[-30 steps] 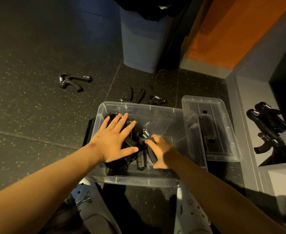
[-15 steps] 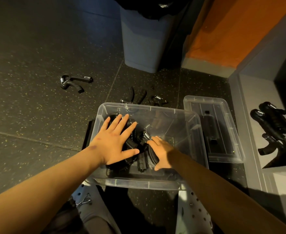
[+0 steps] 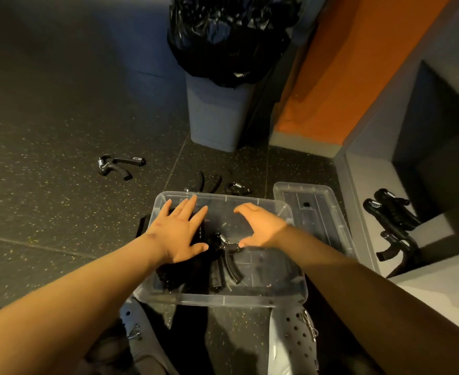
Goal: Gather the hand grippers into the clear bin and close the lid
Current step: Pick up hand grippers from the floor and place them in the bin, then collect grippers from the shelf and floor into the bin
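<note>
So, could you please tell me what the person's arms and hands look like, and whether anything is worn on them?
Both forearms are bare right up to the frame edge: no sleeves, gloves, watch or rings visible. The left hand has a few small dark marks on its back near the wrist. The right hand shows no markings that I can make out.

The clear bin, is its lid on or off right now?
Off. The clear bin is open-topped with hand grippers inside; its lid lies on the floor beside it.

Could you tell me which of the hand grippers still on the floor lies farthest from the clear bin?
The lone hand gripper out to the left on the dark floor; the other loose ones lie right behind the clear bin.
</note>
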